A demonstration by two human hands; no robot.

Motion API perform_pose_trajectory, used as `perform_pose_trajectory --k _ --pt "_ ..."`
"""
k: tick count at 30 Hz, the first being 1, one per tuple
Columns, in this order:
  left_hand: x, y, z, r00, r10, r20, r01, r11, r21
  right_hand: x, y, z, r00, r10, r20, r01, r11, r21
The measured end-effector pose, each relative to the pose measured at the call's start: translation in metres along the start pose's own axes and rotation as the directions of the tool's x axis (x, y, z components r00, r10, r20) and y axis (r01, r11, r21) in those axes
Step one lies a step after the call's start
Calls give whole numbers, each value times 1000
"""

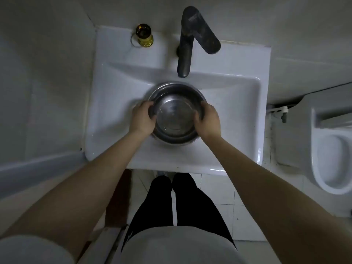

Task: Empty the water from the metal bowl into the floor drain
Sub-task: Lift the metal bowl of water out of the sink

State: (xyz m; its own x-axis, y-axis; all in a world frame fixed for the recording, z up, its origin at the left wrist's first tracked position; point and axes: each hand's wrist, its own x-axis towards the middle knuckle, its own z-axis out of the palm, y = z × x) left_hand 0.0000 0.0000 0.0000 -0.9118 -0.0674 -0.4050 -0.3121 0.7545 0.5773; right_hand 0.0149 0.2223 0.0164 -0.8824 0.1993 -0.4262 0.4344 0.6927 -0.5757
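The bowl (176, 113) fills the middle of the sink (114, 103), a hand clamped on its rim at 9 and 3 o'clock. The faucet (187, 46) overhangs at 12 o'clock; a bottle (144, 35) stands near 11. The basin is bare at 9, 3 and 6 o'clock.

Toilet (331, 161) cropped at right edge

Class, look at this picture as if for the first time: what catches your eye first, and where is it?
First the metal bowl, in the middle of the white sink, gripped at its rim by the left hand and right hand. Next the dark tap rising behind it, its spout over the basin. A golden bottle stands at the sink's back left corner.
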Motion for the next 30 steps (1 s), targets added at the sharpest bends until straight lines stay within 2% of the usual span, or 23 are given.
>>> perform_pose_trajectory --k 4,9,15,22,25,30 --pt "1 -4 0 999 42 29 -46 987 152 6 7 0 999 37 -10 -37 999 -26" --pt "7 -5 3 998 60 26 -64 980 190 15 16 6 997 69 -21 -69 998 -6" --pt "11 -8 9 999 33 -20 -30 988 153 23 25 14 987 159 -33 -155 984 92" --pt "13 -15 16 996 -34 -78 38 998 53 29 36 20 957 286 -50 -279 952 124" --pt "17 -20 19 985 -79 -155 81 997 8 32 42 24 933 353 -67 -336 923 189" --pt "23 -32 20 972 -176 -157 171 984 -49 34 49 28 873 487 -34 -452 833 318"
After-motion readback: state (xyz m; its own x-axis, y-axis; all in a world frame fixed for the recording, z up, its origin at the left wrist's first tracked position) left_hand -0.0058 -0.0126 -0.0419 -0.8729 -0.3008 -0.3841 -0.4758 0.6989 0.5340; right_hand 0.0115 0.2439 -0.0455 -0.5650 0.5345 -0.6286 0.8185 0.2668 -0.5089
